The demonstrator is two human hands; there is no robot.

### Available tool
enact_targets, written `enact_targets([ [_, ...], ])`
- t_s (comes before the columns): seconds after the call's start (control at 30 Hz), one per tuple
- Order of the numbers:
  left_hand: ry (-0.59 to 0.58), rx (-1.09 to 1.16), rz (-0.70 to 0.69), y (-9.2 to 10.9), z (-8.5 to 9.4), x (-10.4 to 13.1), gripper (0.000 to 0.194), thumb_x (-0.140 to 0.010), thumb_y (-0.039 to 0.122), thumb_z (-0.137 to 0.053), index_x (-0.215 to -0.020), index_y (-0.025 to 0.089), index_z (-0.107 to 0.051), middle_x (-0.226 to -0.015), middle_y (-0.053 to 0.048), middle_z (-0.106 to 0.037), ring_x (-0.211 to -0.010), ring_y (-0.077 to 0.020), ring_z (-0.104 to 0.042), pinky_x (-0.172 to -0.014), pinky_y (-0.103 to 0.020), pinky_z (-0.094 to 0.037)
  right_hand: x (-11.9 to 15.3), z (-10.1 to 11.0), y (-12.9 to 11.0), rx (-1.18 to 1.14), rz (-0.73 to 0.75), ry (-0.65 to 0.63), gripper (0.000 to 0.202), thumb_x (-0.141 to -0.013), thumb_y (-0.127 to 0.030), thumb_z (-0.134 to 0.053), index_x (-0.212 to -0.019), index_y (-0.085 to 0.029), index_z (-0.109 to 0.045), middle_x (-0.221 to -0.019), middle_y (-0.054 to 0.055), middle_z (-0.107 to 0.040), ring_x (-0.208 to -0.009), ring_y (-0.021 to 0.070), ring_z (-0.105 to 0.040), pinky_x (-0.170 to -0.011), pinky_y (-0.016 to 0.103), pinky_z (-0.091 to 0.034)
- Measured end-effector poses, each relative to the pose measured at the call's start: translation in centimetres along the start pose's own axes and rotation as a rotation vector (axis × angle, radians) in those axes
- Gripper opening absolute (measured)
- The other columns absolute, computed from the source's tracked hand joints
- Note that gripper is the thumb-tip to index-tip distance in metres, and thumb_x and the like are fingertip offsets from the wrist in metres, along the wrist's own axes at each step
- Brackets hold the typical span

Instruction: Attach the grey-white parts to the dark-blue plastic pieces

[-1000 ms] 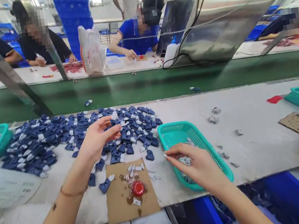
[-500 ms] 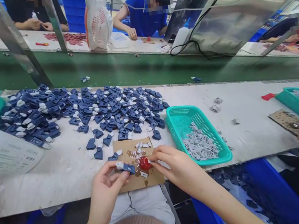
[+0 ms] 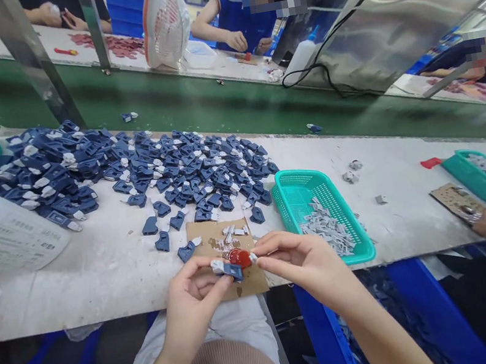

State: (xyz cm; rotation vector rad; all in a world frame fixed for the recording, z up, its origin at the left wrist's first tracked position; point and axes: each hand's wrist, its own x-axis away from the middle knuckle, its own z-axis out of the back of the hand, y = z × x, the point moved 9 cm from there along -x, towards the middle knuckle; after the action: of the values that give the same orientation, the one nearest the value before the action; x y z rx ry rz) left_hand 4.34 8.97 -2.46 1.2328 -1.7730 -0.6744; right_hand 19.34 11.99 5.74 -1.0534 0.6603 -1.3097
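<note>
Plastic part point(image 3: 232, 271), blue with a white end, is pinched between the thumb and fingers of the left hand point(image 3: 191, 293) and is held above a cardboard sheet point(image 3: 198, 234), just on the near side of a red cap point(image 3: 239, 257). A small pale piece point(image 3: 252, 257) is pinched by the thumb and fingers of the right hand point(image 3: 304, 252) at the cap's right edge; whether the cap is touched cannot be told. Control is probably best kept if the plastic part is steadied and its face left uncovered, and if the small pale piece is gripped by its edge only. More pale pieces are held in a green basket point(image 3: 361, 256) to the right; blue parts point(image 3: 186, 176) are heaped beyond the cardboard.
</note>
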Motion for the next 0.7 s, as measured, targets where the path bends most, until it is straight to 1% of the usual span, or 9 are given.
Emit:
enact_targets([
  [0.1,-0.028,0.028,-0.012,0.3,-0.8,0.2,0.022,-0.069,0.022,-0.079,-0.083,0.017,-0.063,-0.085,-0.004,-0.076,-0.081,-0.0177,-0.073,-0.074,-0.024,-0.058,0.5,-0.5,0.5,-0.209,-0.088,-0.01,0.014,-0.075,-0.031,-0.073,-0.081,-0.019,-0.073,-0.088,0.006,-0.074,-0.084,0.0197,-0.07,-0.079,0.032,-0.058],
  [0.2,-0.046,0.041,-0.007,0.3,-1.2,0.4,0.02,-0.07,0.021,-0.078,-0.083,0.017,-0.063,-0.085,-0.004,-0.076,-0.081,-0.0183,-0.073,-0.073,-0.026,-0.059,0.9,-1.1,0.6,-0.261,-0.121,-0.024,0.011,-0.075,-0.028,-0.074,-0.082,-0.019,-0.073,-0.092,0.005,-0.073,-0.087,0.0193,-0.07,-0.081,0.031,-0.057],
  [0.33,-0.034,0.039,-0.013,0.3,-1.2,0.5,0.019,-0.071,0.019,-0.078,-0.084,0.017,-0.064,-0.086,-0.004,-0.076,-0.078,-0.0168,-0.072,-0.073,-0.025,-0.058,1.1,-1.5,-0.2,-0.196,-0.093,-0.029,0.008,-0.076,-0.025,-0.072,-0.082,-0.02,-0.074,-0.092,0.005,-0.073,-0.088,0.02,-0.069,-0.079,0.031,-0.058],
  [0.4,-0.031,0.029,-0.025,0.5,-1.1,0.6,0.019,-0.071,0.018,-0.077,-0.085,0.017,-0.065,-0.088,-0.004,-0.076,-0.078,-0.0162,-0.072,-0.073,-0.024,-0.058,1.2,-1.5,-0.9,-0.134,-0.047,-0.024,0.006,-0.077,-0.023,-0.071,-0.082,-0.02,-0.074,-0.09,0.005,-0.073,-0.088,0.0197,-0.069,-0.078,0.031,-0.057],
  [0.57,-0.048,0.02,-0.058,0.7,-1.2,0.9,0.017,-0.073,0.017,-0.075,-0.086,0.018,-0.065,-0.084,-0.003,-0.076,-0.079,-0.0166,-0.073,-0.075,-0.025,-0.059,1.5,-1.6,-2.7,0.058,0.082,-0.005,0.007,-0.081,-0.019,-0.068,-0.084,-0.022,-0.074,-0.091,0.004,-0.073,-0.092,0.0198,-0.068,-0.083,0.032,-0.054],
  [0.7,-0.036,0.005,-0.084,0.9,-1.2,1.0,0.015,-0.074,0.018,-0.075,-0.085,0.018,-0.066,-0.085,-0.004,-0.076,-0.082,-0.0181,-0.073,-0.076,-0.026,-0.06,1.7,-1.6,-3.3,0.108,0.122,-0.004,0.008,-0.081,-0.018,-0.068,-0.081,-0.024,-0.074,-0.09,0.003,-0.073,-0.09,0.019,-0.067,-0.083,0.032,-0.054],
])
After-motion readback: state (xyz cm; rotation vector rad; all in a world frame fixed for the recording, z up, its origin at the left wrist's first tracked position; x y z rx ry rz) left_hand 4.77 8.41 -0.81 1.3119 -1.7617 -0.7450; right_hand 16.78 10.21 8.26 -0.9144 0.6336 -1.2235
